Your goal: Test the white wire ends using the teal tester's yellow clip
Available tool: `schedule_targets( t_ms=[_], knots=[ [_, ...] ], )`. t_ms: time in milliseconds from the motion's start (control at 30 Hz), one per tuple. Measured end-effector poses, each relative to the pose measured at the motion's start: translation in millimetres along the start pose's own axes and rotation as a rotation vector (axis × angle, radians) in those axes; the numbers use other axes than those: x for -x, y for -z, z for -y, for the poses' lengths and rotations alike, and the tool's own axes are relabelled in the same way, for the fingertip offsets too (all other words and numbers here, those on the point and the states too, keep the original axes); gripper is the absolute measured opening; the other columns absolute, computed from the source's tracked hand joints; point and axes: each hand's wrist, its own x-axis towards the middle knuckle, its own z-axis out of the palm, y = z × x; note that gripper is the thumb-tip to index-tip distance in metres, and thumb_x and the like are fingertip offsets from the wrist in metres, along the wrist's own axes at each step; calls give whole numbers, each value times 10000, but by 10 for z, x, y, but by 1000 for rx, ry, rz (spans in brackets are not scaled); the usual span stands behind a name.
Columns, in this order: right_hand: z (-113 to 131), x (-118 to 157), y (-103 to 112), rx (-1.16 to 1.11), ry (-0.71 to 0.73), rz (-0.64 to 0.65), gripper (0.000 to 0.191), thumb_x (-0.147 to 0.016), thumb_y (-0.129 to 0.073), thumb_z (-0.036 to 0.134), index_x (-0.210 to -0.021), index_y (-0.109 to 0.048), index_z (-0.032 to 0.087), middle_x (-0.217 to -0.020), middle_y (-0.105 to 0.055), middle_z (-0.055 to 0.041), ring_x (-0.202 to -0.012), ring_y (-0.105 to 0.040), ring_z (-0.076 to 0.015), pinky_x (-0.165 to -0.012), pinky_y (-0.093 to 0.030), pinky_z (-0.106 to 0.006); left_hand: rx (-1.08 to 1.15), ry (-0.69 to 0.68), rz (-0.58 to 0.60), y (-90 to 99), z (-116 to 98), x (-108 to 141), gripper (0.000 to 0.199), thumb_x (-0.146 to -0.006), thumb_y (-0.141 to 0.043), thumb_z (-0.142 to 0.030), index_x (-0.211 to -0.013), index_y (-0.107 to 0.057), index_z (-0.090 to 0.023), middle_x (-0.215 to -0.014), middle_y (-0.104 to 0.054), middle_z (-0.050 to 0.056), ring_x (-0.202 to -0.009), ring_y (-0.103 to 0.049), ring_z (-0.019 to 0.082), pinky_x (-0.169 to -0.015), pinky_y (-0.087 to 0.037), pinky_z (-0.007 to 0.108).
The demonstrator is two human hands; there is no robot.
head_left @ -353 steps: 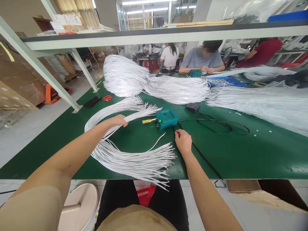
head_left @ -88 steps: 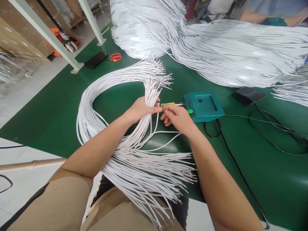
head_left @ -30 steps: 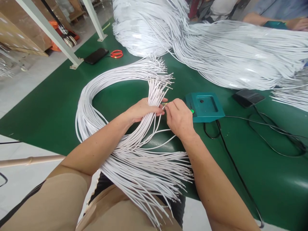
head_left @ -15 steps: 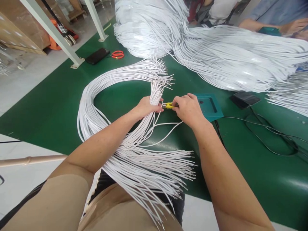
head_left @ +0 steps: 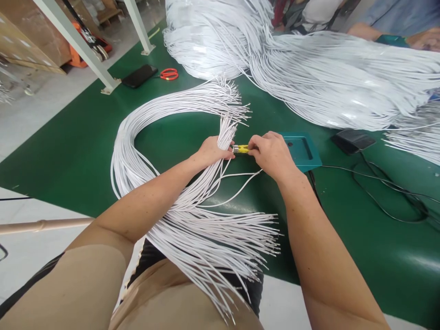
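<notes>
My left hand is closed around a bunch of white wires, whose cut ends stick up above the fingers. In my right hand is a small pair of yellow-handled pliers, its metal jaws pointing left, right beside the left fingertips. Whether the jaws grip a wire is too small to tell. Two loose wires run from the bundle to under my right hand. The rest of the wire bundle curves in a large loop on the left, with its fanned ends lying near my body.
A teal tray-like device sits just beyond my right hand, near a black adapter and cables. Large heaps of white wire cover the far side. A black phone and red-handled scissors lie back left. A co-worker's arm shows top right.
Both hands stay nearly in place, with the pliers still beside the left fingertips. The view has shifted slightly. The co-worker's hand at the top right has moved a little.
</notes>
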Motion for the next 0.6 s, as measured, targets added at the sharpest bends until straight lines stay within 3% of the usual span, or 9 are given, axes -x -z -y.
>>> schedule_targets(
  t_ms=[133,233,400,467,533,600],
  knots=[
    [-71,142,-54,52,-161,-275,268,-912,-483,263,-1107,-637,162,-1193,-655,-153,-1201,-501,-324,-1087,-199,-630,27,46,5,-2,-40,30,424,-545,-778,-141,-959,-683,-130,-759,-719,15,-723,-706,185,-821,-549,334],
    [-132,225,-137,83,-297,-347,388,-946,-420,287,-1278,-545,129,-1374,-534,-205,-1318,-413,-361,-1077,-162,-694,69,82,18,0,-93,65,420,-543,-755,-87,-953,-672,-119,-736,-706,6,-731,-712,183,-830,-545,327],
    [-176,254,-184,19,-288,-392,357,-947,-433,275,-1252,-576,161,-1321,-595,-151,-1300,-455,-322,-1120,-177,-625,152,100,0,61,-171,134,406,-550,-746,-70,-944,-653,-103,-754,-684,7,-726,-704,180,-789,-544,324],
    [-143,269,-130,-66,-238,-445,324,-942,-453,293,-1194,-616,174,-1281,-626,-132,-1249,-499,-306,-1106,-251,-574,143,71,3,91,-185,159,418,-562,-755,-95,-968,-659,-109,-790,-690,14,-716,-688,161,-794,-535,323],
    [-58,293,-48,-232,-115,-445,282,-942,-467,314,-1108,-659,193,-1183,-680,-107,-1136,-570,-271,-1035,-376,-488,160,26,22,104,-189,179,443,-570,-766,-124,-999,-658,-117,-860,-703,31,-722,-669,144,-796,-528,320],
    [77,316,27,-446,76,-336,245,-944,-477,312,-1016,-689,212,-1041,-726,-69,-995,-624,-220,-935,-459,-392,235,-17,54,98,-186,194,474,-579,-769,-142,-1034,-642,-122,-930,-707,47,-755,-659,138,-791,-524,311]
  ],
)
